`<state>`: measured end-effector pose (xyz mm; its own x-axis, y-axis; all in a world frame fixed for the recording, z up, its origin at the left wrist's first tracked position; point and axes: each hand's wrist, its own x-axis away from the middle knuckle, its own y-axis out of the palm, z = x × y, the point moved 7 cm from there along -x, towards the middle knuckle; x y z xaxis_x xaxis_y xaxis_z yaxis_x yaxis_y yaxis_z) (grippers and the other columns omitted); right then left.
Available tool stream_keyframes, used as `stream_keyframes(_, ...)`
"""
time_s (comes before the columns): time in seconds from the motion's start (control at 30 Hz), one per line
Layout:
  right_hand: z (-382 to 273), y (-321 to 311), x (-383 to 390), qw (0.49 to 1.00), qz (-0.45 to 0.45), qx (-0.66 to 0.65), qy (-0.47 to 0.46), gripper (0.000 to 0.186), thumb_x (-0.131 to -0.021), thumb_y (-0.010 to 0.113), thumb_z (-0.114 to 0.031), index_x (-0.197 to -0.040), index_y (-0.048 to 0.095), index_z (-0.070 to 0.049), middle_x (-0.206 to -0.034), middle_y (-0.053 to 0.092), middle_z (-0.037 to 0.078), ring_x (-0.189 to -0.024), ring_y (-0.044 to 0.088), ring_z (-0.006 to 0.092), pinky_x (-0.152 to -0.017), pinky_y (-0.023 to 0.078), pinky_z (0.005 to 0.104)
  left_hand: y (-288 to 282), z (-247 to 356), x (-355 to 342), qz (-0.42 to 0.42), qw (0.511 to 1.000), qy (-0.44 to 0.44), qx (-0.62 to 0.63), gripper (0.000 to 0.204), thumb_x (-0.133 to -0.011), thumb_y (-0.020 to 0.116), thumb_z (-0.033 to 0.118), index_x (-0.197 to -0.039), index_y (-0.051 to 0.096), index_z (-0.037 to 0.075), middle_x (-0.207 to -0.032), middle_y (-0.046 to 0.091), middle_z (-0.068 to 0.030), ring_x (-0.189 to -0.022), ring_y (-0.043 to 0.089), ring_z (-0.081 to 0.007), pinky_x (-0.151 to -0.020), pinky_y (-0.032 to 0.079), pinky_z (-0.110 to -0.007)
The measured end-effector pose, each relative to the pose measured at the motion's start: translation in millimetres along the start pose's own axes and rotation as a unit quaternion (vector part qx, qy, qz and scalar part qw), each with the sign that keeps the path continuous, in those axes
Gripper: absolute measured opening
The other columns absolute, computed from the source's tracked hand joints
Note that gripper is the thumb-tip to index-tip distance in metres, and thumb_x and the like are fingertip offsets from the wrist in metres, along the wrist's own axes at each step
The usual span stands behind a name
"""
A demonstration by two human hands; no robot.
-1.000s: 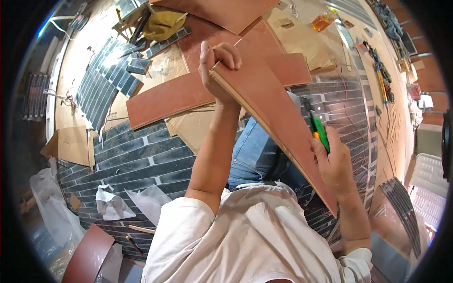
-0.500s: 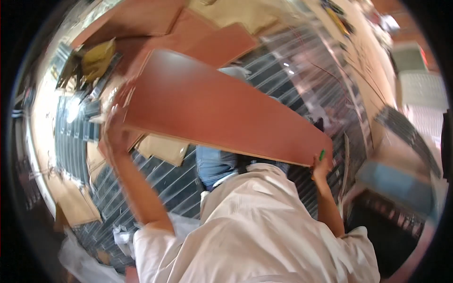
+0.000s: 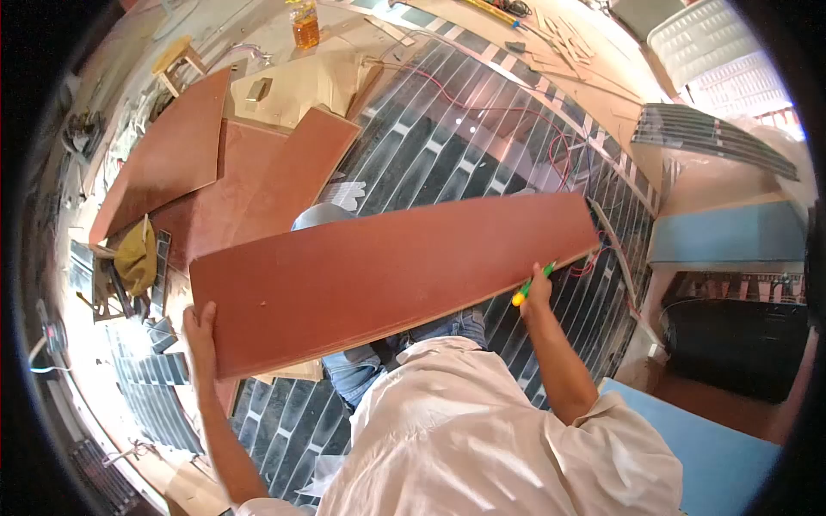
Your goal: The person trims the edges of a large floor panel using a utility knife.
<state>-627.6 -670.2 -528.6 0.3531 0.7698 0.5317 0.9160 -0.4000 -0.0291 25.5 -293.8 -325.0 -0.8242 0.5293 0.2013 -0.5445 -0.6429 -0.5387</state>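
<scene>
The floor (image 3: 447, 163) is covered in dark striped sheeting, with a red wire (image 3: 516, 116) snaking over it toward the far edge. Reddish-brown boards (image 3: 215, 172) lie stacked at the floor's left side, a yellow rag (image 3: 136, 258) beside them, and an orange bottle (image 3: 305, 27) stands at the far edge. At the right sit a blue panel (image 3: 731, 234) and a white ribbed sheet (image 3: 723, 43).

A long reddish-brown plank (image 3: 387, 275) is held level above the floor, across the person's front. The left hand (image 3: 200, 331) grips its near-left corner, fingers curled under and out of sight. The right hand (image 3: 538, 297) is closed on the plank's near edge toward the right end, with a green and yellow tool (image 3: 532, 284) pinched in the same grip; most of that tool is hidden. The plank covers the person's knees and the floor under it.
</scene>
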Motion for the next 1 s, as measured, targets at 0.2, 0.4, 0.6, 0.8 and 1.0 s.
stream_keyframes(0.2, -40, 116, -79, 0.985, -0.131, -0.115, -0.005, 0.041, -0.104, 0.061, -0.034, -0.130, 0.058, -0.002, -0.127, 0.061, 0.009, -0.115, 0.061, 0.0258, -0.094, 0.050, 0.0444, 16, -27, 64, 0.080, 0.985, -0.059, -0.141, 0.037, -0.105, 0.063, 0.023, -0.127, 0.057, -0.006, -0.114, 0.069, -0.0146, -0.102, 0.063, -0.0213, -0.091, 0.050, -0.037)
stream_keyframes(0.4, -38, 246, -128, 0.961, -0.184, -0.191, 0.078, 0.028, -0.103, 0.061, -0.030, -0.121, 0.063, -0.008, -0.102, 0.064, 0.005, -0.091, 0.065, 0.0236, -0.079, 0.054, 0.0413, 65, 30, 128, 0.167, 0.982, -0.049, -0.078, 0.041, -0.104, 0.065, 0.026, -0.124, 0.056, -0.008, -0.116, 0.067, -0.0176, -0.099, 0.064, -0.0268, -0.088, 0.052, -0.038)
stream_keyframes(0.6, -28, 302, -146, 0.945, -0.264, -0.158, 0.106, 0.029, -0.099, 0.067, -0.036, -0.094, 0.054, -0.011, -0.089, 0.064, 0.009, -0.079, 0.066, 0.0281, -0.067, 0.054, 0.0400, 79, 9, 156, 0.230, 0.970, -0.076, 0.010, 0.041, -0.105, 0.062, 0.036, -0.116, 0.057, -0.004, -0.110, 0.066, -0.0142, -0.098, 0.063, -0.0207, -0.085, 0.053, -0.033)
stream_keyframes(0.8, -7, 284, -127, 0.918, -0.355, -0.100, 0.145, 0.028, -0.099, 0.069, -0.031, -0.107, 0.059, -0.006, -0.094, 0.068, 0.013, -0.082, 0.070, 0.0304, -0.077, 0.062, 0.0459, 77, -2, 164, 0.240, 0.946, -0.132, 0.174, 0.036, -0.106, 0.060, 0.033, -0.119, 0.057, -0.001, -0.115, 0.066, -0.0104, -0.100, 0.063, -0.0190, -0.087, 0.053, -0.031)
stream_keyframes(1.0, -16, 212, -70, 0.915, -0.362, 0.177, -0.017, 0.034, -0.103, 0.063, -0.037, -0.112, 0.058, -0.004, -0.086, 0.062, 0.006, -0.068, 0.063, 0.0167, -0.063, 0.056, 0.0347, 70, 29, 150, 0.273, 0.935, -0.174, 0.143, 0.041, -0.103, 0.064, 0.038, -0.123, 0.061, 0.002, -0.115, 0.067, -0.0096, -0.097, 0.064, -0.0191, -0.085, 0.053, -0.031)
